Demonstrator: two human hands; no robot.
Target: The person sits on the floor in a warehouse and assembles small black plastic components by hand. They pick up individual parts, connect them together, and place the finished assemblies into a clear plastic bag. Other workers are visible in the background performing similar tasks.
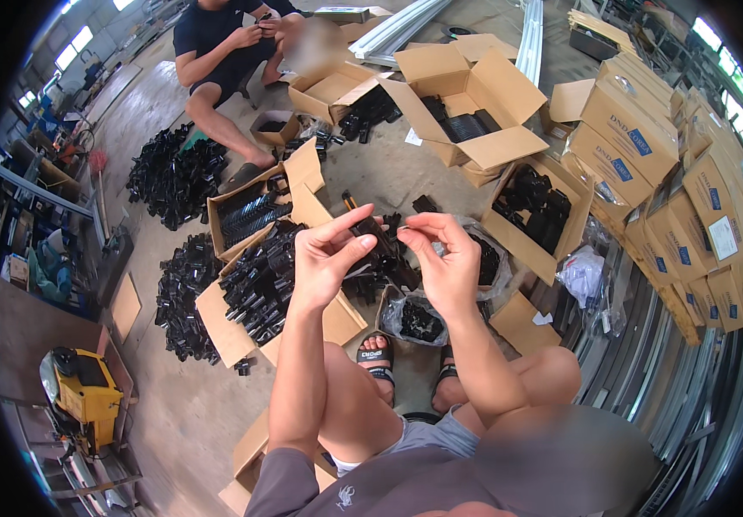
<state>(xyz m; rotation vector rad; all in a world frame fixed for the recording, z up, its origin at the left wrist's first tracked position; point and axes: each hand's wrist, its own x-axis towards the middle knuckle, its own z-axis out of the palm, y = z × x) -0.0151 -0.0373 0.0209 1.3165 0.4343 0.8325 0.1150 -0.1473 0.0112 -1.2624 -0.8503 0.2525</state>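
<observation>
My left hand point(330, 258) is raised in front of me, its thumb and index finger closed on a small black part point(368, 229). Just to the right, my right hand point(446, 260) is pinched, with its fingertips close to that part. Whatever sits between those right fingertips is too small to make out. Below the hands, black pieces in a clear plastic bag point(416, 319) lie between my feet. An open carton of black tubular parts point(259, 280) is at the left, below my left wrist.
Loose black parts point(184, 177) are heaped on the floor at the left. A co-worker point(229, 60) sits beyond, handling something small. Open cartons point(471, 82) surround me; stacked closed cartons point(621, 142) and long metal profiles point(621, 379) line the right. A yellow machine point(87, 401) stands lower left.
</observation>
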